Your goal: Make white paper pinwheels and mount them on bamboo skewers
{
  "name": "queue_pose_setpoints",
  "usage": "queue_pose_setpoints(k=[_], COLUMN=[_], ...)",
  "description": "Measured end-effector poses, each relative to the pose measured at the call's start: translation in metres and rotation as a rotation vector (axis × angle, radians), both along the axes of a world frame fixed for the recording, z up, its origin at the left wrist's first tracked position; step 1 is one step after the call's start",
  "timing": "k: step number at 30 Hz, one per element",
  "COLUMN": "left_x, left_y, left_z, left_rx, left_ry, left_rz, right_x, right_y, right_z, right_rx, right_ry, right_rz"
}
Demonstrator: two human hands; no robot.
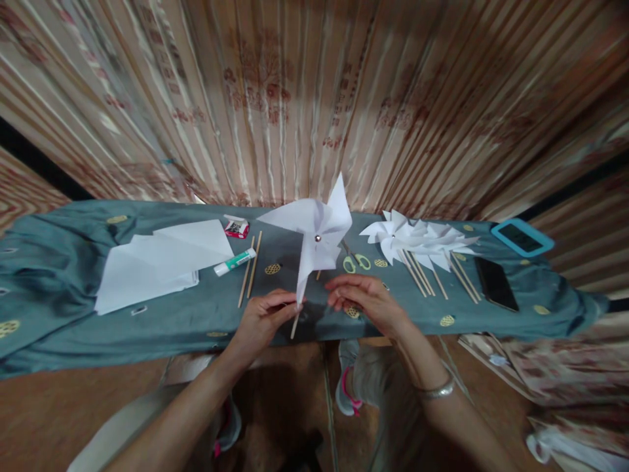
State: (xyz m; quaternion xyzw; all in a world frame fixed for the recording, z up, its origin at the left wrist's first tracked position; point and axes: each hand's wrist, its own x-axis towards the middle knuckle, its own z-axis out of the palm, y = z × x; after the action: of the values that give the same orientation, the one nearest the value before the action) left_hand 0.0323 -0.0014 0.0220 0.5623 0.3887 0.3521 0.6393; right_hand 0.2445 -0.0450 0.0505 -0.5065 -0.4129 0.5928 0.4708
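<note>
A white paper pinwheel (317, 233) with a silver pin at its centre stands upright on a thin wooden stick above a table covered in teal cloth (59, 275). My left hand (263, 318) pinches the stick low down, fingers closed on it. My right hand (366, 301) hovers just right of the stick, fingers loosely curled and apart, holding nothing I can see. A bangle sits on my right wrist.
White paper sheets (157, 262) lie at left, with a glue stick (234, 262), a small red box (236, 227) and two loose sticks (249, 267). Scissors (356, 263), finished pinwheels (417, 239), a black phone (495, 283) and a blue-cased phone (521, 236) lie at right. Striped curtain behind.
</note>
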Motion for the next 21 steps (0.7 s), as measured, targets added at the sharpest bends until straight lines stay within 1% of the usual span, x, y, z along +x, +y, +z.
queue_pose_setpoints(k=[1,4,5,6,9,12,17,19,21], left_x=[-0.001,-0.002,-0.002,-0.002,-0.002,-0.002,-0.002,-0.002,-0.002], left_y=[0.001,0.001,0.001,0.001,-0.001,-0.002,-0.002,-0.001,0.000], left_z=[0.000,0.000,0.001,0.001,0.001,0.001,0.004,0.003,0.002], left_rx=[0.006,0.036,0.049,0.062,0.085,0.075,0.049,0.039,0.031], left_ry=[0.003,0.020,0.025,0.030,0.036,0.033,0.051,0.027,0.012], left_rz=[0.001,-0.014,-0.027,-0.042,-0.088,-0.112,-0.085,-0.071,-0.053], right_x=[0.005,0.021,0.024,0.026,0.025,0.020,0.009,0.002,-0.006], right_y=[0.001,0.001,0.001,0.000,-0.002,-0.003,-0.005,-0.009,-0.015], right_z=[-0.001,-0.003,-0.002,-0.002,-0.001,-0.002,0.000,0.005,0.013], right_rx=[0.054,0.263,0.315,0.347,0.356,0.341,0.345,0.369,0.432], right_ry=[-0.087,-0.357,-0.445,-0.527,-0.711,-0.805,-0.815,-0.819,-0.815], right_rz=[-0.072,-0.342,-0.381,-0.377,-0.219,-0.115,0.008,0.088,0.177])
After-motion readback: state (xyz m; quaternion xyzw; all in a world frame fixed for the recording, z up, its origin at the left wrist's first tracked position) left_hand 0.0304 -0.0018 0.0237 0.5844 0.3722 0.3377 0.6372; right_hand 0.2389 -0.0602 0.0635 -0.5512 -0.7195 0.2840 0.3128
